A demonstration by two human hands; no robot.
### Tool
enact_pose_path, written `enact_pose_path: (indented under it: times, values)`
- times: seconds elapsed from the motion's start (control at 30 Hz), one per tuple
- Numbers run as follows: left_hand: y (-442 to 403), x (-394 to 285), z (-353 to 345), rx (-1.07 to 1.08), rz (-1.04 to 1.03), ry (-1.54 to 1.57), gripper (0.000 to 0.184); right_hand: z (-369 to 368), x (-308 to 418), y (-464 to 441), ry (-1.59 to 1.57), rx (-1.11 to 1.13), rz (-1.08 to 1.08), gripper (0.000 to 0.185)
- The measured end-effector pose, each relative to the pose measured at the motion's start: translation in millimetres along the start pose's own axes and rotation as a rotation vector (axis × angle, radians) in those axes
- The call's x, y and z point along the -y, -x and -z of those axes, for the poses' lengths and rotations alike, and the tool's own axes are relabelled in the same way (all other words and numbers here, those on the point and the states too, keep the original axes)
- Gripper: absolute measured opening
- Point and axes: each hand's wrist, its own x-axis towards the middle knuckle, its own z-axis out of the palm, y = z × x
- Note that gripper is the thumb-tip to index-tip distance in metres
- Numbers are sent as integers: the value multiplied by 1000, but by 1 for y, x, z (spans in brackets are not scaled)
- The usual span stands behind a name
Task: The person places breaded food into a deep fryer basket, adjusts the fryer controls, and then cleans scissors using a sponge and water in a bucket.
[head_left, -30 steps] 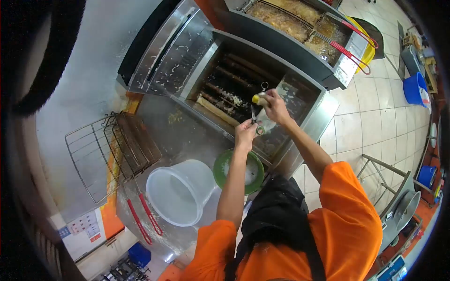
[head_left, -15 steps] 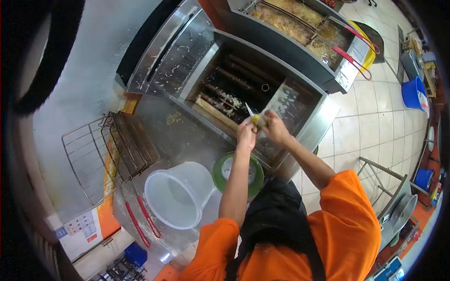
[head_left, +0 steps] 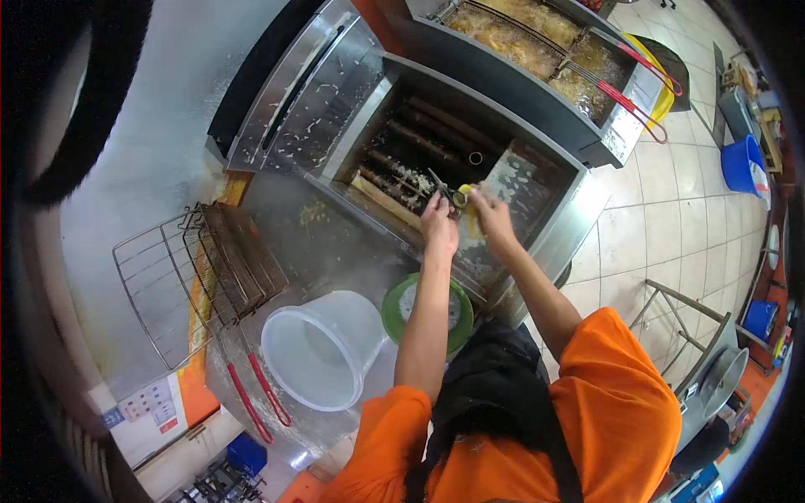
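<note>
My left hand point(head_left: 439, 225) is closed on a pair of scissors point(head_left: 449, 192), whose blades point up and to the left over the open fryer vat point(head_left: 543, 233). Beside it, my right hand point(head_left: 493, 216) is closed round a small yellow and whitish thing point(head_left: 467, 191) that looks like a cloth or sponge, held against the scissor handles. Dark liquid with pale crumbs and several tubes lies in the vat beneath. A green bowl point(head_left: 460, 328) with pale contents sits below my left forearm, partly hidden by it.
A clear plastic bucket point(head_left: 323, 350) stands on the metal counter, right of a wire basket point(head_left: 159, 293) with red handles point(head_left: 249, 398). A second fryer point(head_left: 511, 42) with bubbling oil and food is at the top. A blue bucket point(head_left: 741, 165) stands on the tiled floor.
My hands came together at the scissors. Since half a second ago, the scissor blades have tilted further left, and the yellow thing has shifted slightly right and up with my right hand.
</note>
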Motion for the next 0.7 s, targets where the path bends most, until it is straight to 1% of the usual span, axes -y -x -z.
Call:
enact_pose_path:
  times: [0.07, 0.1, 0.13, 0.17, 0.2, 0.23, 0.27, 0.3, 0.33, 0.37, 0.47, 0.5, 0.53, 0.57, 0.6, 0.63, 0.67, 0.7]
  values:
    - [0, 0, 0, -51, -70, -79, 30, 0, 15, 8, -303, -41, 11, 32]
    - [-6, 9, 3, -70, -99, -124, 31, 0, 15, 10, -163, 8, 66, 27]
    - [-13, 17, 6, -84, -127, -170, 32, -4, 10, 9, 13, -32, 268, 24]
    - [-15, 15, 8, 49, -36, -113, 32, -11, 2, 8, 190, -75, 470, 21]
    - [-12, 11, 1, 58, 35, -80, 31, -18, 9, 13, 371, -121, 672, 19]
    - [-7, 9, -5, 64, 107, -44, 32, -19, 18, 20, 366, -128, 531, 18]
    - [-4, 8, -7, 66, 178, -8, 33, -19, 15, 24, 384, -109, 532, 17]
    - [-9, 11, -2, 21, 193, -87, 36, -21, 12, 26, 400, -89, 533, 17]
    - [-9, 9, 1, 42, 206, -30, 34, -22, 9, 27, 414, -66, 534, 16]
    - [-4, 3, 3, 62, 219, 22, 34, -19, 9, 27, 417, -7, 570, 17]
    - [-2, -2, 15, 195, 226, 192, 38, 4, 20, 31, 552, 345, 726, 20]
    - [-7, 6, 23, 245, 235, 224, 39, 7, 20, 26, 562, 363, 656, 27]
    - [-11, 16, 31, 291, 246, 259, 41, 5, 20, 22, 540, 245, 667, 28]
    - [6, 13, 10, 299, 120, 172, 43, 1, 31, 24, 523, 130, 673, 29]
    - [13, 8, 1, 313, 150, 237, 43, -3, 37, 26, 505, 16, 680, 30]
    - [15, 2, -7, 335, 174, 297, 42, -6, 29, 24, 581, -8, 783, 37]
    - [15, -5, -12, 357, 203, 349, 42, -3, 26, 28, 590, 88, 827, 38]
    - [18, -10, -16, 294, 131, 348, 38, 4, 24, 31, 598, 180, 874, 38]
